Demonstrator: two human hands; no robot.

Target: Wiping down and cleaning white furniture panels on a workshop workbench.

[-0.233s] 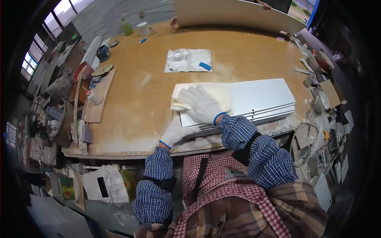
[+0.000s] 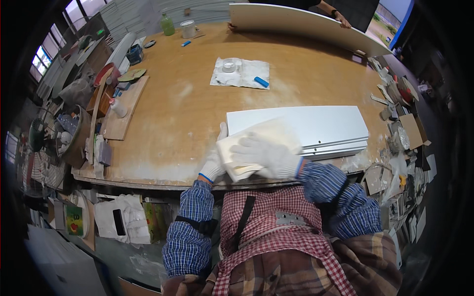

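Observation:
A stack of white boards (image 2: 306, 122) lies near the table's front edge, small dark holes showing along its front side. My right hand (image 2: 269, 157), in a white knit glove, presses a folded pale yellow cloth (image 2: 274, 130) at the stack's left front. The fingers lie over the cloth, slightly smeared by motion; the thumb is hard to see. Against the stack's left end rests my gloved left hand (image 2: 213, 160), its fingers stretched along the boards' edge and partly hidden by the cloth.
A white sheet (image 2: 217, 81) holds a small round container (image 2: 228, 65) and a blue block (image 2: 261, 82). Across the table (image 2: 168, 118), another person's hand (image 2: 343, 20) holds a long white panel (image 2: 301, 27). A bottle (image 2: 117, 107) stands on a wooden board (image 2: 129, 121) at left.
My right hand and the cloth have swept toward me and slightly right, uncovering the stack's far left corner. My left hand stays at the stack's end.

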